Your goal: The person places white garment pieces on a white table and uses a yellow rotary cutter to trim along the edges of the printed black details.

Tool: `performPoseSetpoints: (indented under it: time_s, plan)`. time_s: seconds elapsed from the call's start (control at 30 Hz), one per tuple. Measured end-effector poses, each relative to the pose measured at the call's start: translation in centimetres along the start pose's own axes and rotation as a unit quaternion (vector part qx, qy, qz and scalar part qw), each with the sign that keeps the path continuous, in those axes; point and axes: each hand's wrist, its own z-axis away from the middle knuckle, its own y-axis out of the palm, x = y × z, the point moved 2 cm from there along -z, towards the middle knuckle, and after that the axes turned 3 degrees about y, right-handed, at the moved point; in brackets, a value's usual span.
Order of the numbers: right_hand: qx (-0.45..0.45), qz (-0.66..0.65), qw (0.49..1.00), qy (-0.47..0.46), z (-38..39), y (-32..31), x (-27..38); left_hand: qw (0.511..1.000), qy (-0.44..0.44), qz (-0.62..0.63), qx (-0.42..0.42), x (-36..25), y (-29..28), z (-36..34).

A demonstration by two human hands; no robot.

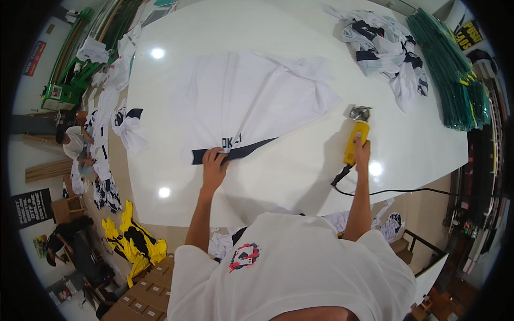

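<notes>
White fabric [230,101] with a dark band along its near edge and dark lettering above it lies spread and slightly creased on the white table [300,171]. My left hand [215,163] is at that dark band, its fingers bent down over the edge and closed on the cloth. To the right of the fabric, my right hand [362,152] grips a yellow electric fabric cutter [353,144] by its body. The cutter's round metal head [360,113] points away from me, apart from the fabric. A black cord [396,190] runs from its near end off to the right.
A heap of white and dark garments [380,45] sits at the far right, beside stacked green packets [450,75]. Another white piece [129,128] hangs over the left edge. Yellow-black cloth [134,235] and cardboard boxes [144,294] are lower left. People [75,142] work at left.
</notes>
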Motion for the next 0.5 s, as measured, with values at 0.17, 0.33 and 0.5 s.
performPoseSetpoints:
  time_s: [0.17,0.33,0.5]
  plan:
    - [-0.132,0.304,0.942,-0.053,-1.4,-1.5,2.8,0.989,-0.099,0.107,-0.017,-2.0,-1.1,-3.2]
    - [0.048,0.176,0.893,-0.411,9.3,8.9,6.7,0.949,-0.105,0.297,0.017,-10.7,-6.8,-6.2]
    - [0.262,0.106,0.849,-0.447,19.8,16.9,8.8,0.927,-0.093,0.309,0.193,-16.1,-15.1,-6.5]
